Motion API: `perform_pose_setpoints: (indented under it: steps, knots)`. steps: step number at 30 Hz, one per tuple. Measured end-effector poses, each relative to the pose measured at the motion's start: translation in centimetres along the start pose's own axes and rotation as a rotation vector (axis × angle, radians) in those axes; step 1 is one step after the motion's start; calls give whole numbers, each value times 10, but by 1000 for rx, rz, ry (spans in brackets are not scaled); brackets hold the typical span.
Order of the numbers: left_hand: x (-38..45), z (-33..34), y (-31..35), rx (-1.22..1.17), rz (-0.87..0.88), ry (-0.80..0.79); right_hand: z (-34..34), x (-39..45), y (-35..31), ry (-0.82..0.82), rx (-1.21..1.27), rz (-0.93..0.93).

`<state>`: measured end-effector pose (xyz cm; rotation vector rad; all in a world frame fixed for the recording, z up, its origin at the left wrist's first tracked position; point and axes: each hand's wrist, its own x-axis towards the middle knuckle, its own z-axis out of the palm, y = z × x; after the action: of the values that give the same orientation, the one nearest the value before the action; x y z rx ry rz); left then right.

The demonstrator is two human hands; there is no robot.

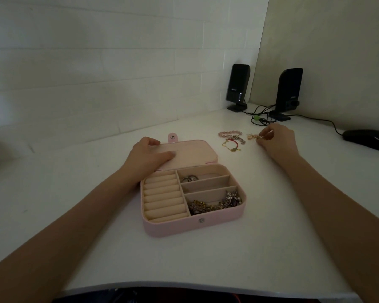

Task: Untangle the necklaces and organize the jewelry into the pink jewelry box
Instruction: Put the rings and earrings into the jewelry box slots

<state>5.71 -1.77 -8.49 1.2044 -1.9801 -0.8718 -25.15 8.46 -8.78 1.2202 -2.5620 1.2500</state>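
Note:
The pink jewelry box [173, 226] lies open on the white desk, its lid [193, 153] folded flat behind it. My left hand [150, 157] rests flat on the lid's left part, fingers spread. Tangled necklaces with a purple pendant [214, 205] fill the box's front right compartment; rings [189, 178] sit in the back one. Further right, my right hand [276, 138] pinches a small gold and pink bracelet [253, 136] on the desk. A pink bead bracelet [229, 133], a silver chain [239, 139] and a red and gold bracelet [231, 145] lie beside it.
Two black speakers [239, 86] [289, 90] stand at the back right corner with tangled cables [260, 118]. A black mouse [368, 139] lies at the far right. A white wall runs behind the desk [74, 204]; the desk's front edge is near me.

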Motion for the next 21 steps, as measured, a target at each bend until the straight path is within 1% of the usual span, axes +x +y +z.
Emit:
perform_pose_setpoints:
  steps: [3, 7, 10, 12, 14, 16, 18, 21]
  knots:
    - [0, 0, 1, 2, -2, 2, -4, -1, -3, -54, 14, -55]
    - [0, -1, 1, -1, -6, -6, -8, -4, -8, -44, 111, -92]
    - [0, -1, 1, -1, -11, -12, -10, -6, -11, -31, 178, -70]
    - [-1, -1, 2, 6, -19, -12, -12, -7, -14, -30, 264, -47]
    - [-1, -1, 2, 11, -25, -14, -16, -10, -20, -65, 377, -20]
    - [-1, -1, 2, 7, -21, -17, -21, -17, -30, -181, 490, -13]
    - [-1, -1, 2, 2, -20, -18, -25, -29, -46, -366, 569, -68]
    - [-2, -2, 3, 6, -17, -19, -23, -48, -76, -577, 488, -268]
